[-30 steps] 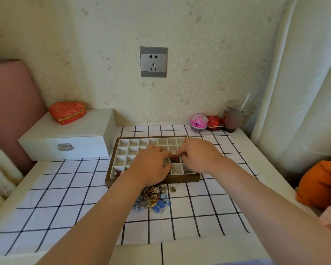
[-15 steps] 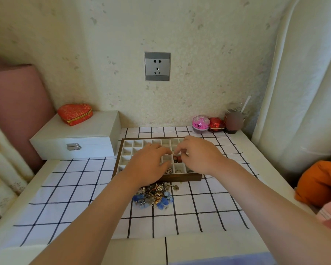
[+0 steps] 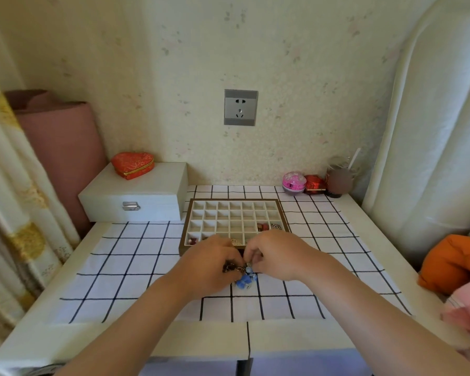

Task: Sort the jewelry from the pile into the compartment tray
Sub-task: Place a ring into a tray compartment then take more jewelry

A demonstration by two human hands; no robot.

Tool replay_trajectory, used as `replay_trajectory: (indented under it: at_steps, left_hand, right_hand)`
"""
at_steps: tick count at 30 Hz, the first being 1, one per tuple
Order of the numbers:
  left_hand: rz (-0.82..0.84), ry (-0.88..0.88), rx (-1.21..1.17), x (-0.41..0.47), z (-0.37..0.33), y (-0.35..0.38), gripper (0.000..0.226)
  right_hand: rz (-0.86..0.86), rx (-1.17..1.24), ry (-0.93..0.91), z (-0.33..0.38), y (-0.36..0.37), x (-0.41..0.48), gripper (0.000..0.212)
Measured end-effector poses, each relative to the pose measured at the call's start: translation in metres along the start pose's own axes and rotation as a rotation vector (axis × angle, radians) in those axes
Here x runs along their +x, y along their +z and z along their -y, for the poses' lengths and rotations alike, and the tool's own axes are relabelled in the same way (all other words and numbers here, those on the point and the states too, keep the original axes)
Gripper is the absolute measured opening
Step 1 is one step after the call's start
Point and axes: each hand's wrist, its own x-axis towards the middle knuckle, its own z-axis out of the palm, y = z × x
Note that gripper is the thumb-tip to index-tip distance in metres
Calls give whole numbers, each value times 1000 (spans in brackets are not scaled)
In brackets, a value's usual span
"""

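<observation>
- Compartment tray: taken as the landmark; a handful of its cells are filled, namely red pieces and a silver piece at its right side, gold rings in its nearest row, and further small red items at its near left corner; the far rows are seen to be bare.
- Pile: found just in front of the tray's near edge, on the checked cloth; only a blue piece and some dark links are exposed.
- Left hand: lowered onto the pile in front of the tray, fingers curled; a dark chain appears to be pinched at its fingertips.
- Right hand: set beside the left, in front of the tray's near right part, fingers bent down to the same spot; whether anything is held cannot be told.
- Progress, as judged: sorting is at an early stage; most cells are unfilled and a tangle is left to be separated and placed.
- Hidden or unclear: most of the pile and part of the tray's near rim are covered by the hands; the types of the small pieces are too fine to be named.
</observation>
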Motion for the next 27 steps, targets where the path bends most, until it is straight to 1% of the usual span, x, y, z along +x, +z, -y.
replay_trajectory:
  at_steps: [3, 6, 8, 11, 13, 17, 20, 24, 27]
  left_hand:
    - [-4, 3, 15, -3, 4, 0, 15]
    - [4, -22, 39, -4, 9, -1, 12]
    - [16, -33, 42, -4, 11, -2, 12]
    - [35, -27, 6, -3, 12, -5, 19]
    - [47, -43, -119, -1, 12, -7, 24]
    - [72, -210, -592, 5, 2, -12, 32]
    - [52, -292, -831, 12, -6, -18, 28]
    - [6, -364, -961, 21, -10, -25, 18]
    - [-3, -385, -1004, 27, -9, -27, 20]
  right_hand:
    - [19, -49, -5, 4, 6, 3, 24]
    - [33, -17, -2, 5, 8, 4, 19]
    - [40, 34, 17, 3, 7, 4, 16]
    - [46, 193, 49, -2, 2, 4, 9]
    - [54, 350, 77, -5, -4, 2, 7]
    - [22, 702, 102, -8, -17, -2, 10]
    - [-48, 890, 110, -10, -24, -2, 12]
    - [-132, 1028, 109, -15, -29, 3, 17]
    - [-145, 1078, 117, -18, -31, 7, 18]
